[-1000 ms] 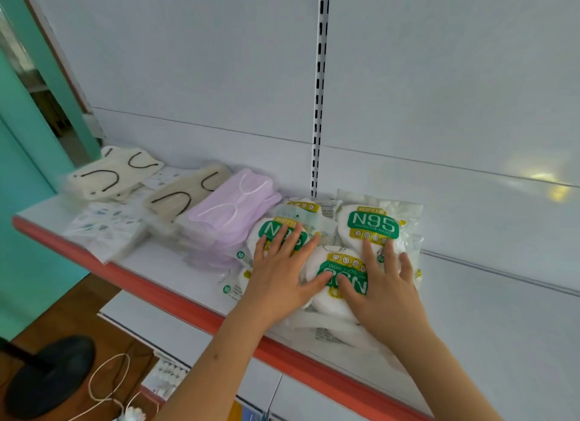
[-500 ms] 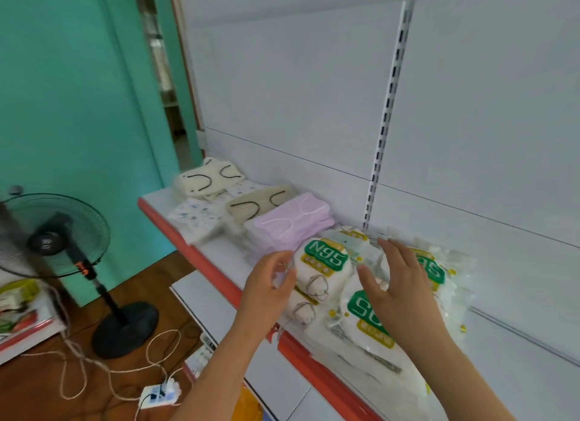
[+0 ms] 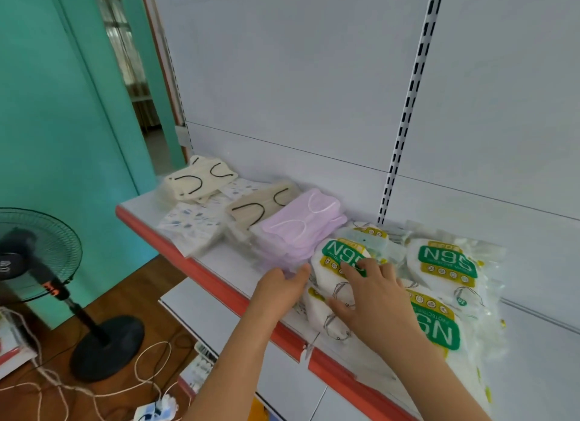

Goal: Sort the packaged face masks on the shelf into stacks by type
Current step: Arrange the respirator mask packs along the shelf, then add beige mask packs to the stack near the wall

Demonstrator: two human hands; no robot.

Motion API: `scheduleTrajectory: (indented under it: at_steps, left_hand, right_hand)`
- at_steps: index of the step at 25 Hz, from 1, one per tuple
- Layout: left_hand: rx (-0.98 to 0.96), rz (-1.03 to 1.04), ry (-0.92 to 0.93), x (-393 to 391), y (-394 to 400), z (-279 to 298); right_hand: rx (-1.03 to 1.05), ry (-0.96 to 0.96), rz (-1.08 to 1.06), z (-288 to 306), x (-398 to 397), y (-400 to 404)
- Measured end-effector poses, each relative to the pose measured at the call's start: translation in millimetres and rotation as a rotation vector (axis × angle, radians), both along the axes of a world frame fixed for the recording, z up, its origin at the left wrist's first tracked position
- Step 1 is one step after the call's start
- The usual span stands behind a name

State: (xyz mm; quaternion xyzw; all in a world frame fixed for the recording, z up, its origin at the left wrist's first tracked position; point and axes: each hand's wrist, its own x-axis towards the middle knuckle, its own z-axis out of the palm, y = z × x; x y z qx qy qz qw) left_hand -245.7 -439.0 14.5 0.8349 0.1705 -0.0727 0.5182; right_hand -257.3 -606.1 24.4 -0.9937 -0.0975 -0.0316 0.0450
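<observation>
Several N95 mask packs, white with green labels, lie at the right of the white shelf (image 3: 219,263). My left hand (image 3: 282,290) holds the left edge of the nearest N95 pack (image 3: 337,260), thumb against it, fingers hidden behind the hand. On top of that pack rests my right hand (image 3: 373,298), its fingers spread across the label. Two more N95 packs lie behind (image 3: 445,263) and in front to the right (image 3: 439,329). Left of them sit a purple mask pack (image 3: 298,232), a beige pack (image 3: 260,207), a patterned pack (image 3: 191,229) and a cream pack (image 3: 201,182).
The shelf has a red front edge (image 3: 194,263) and a white back panel with a slotted upright (image 3: 405,122). A lower shelf (image 3: 201,307) juts out below. A black standing fan (image 3: 37,257) and loose cables on the wooden floor are at the left, by a teal wall.
The view swung left and closer. My right hand came down from hovering onto the nearest N95 pack. My left hand stays at that pack's left edge.
</observation>
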Motion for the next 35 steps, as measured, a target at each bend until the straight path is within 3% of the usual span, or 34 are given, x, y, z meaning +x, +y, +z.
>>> scheduleTrajectory:
  at_steps: [2,6,10,12,13,15,18,25,29,32,35]
  left_hand:
    - [-0.094,-0.021,0.041,4.2,11.8,-1.9]
    - [-0.054,0.103,0.009,16.3,50.0,-3.6]
    - [-0.627,0.285,0.037,23.2,61.7,-3.8]
    - [-0.785,0.321,0.009,29.5,62.2,-2.8]
    - [-0.763,0.307,0.006,29.4,64.8,0.0]
    - [-0.524,0.214,0.039,30.3,76.6,3.0]
    - [-0.233,0.216,-0.04,36.1,105.7,10.1]
    - [-0.168,0.525,-0.289,51.1,176.1,32.8]
    - [-0.171,0.592,-0.255,76.2,228.9,32.7]
    - [-0.168,0.621,-0.256,111.8,278.8,18.4]
    - [-0.028,0.587,-0.255,153.4,328.6,6.6]
  right_hand:
    - [0.029,0.002,-0.026,-4.3,-4.5,2.4]
    - [0.245,-0.069,-0.065,9.5,13.4,16.5]
    - [0.313,-0.044,0.081,17.0,43.8,50.0]
    - [0.256,-0.044,0.166,18.2,49.8,67.2]
    - [0.232,-0.045,0.189,17.7,50.7,74.2]
    - [0.247,-0.053,0.19,17.8,54.8,85.3]
    - [0.395,-0.049,0.232,27.7,70.8,104.9]
    - [0.595,-0.088,0.36,70.6,146.9,164.6]
    - [0.638,-0.02,0.348,83.2,192.5,215.3]
    - [0.57,0.02,0.348,79.9,243.2,273.0]
    - [0.339,0.103,0.319,65.8,305.1,332.9]
